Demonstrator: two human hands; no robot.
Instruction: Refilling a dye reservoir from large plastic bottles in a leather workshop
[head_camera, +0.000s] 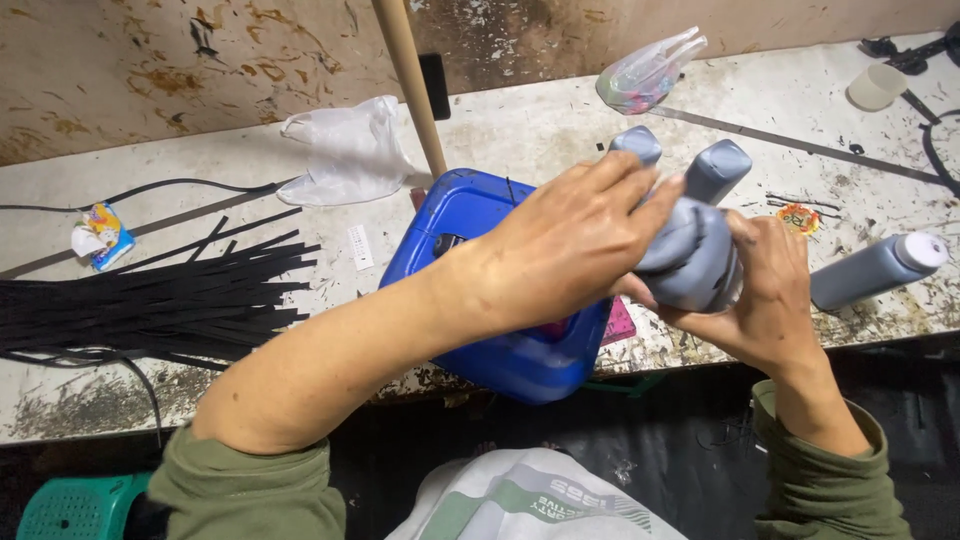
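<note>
Both hands hold gray bottles over the bench.
Left hand (565, 245) and right hand (765, 300) wrap tight around the gray bottles (695, 250). Under this grip sits a blue tub (480, 300); another bottle (875, 270) lies just right.

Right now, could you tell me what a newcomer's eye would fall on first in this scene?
Most striking are the grey bottles, clasped between the left hand and the right hand at the centre. Just beneath them sits a bright blue plastic container at the near edge of the stained workbench. To the left lies a bundle of black strips.
</note>
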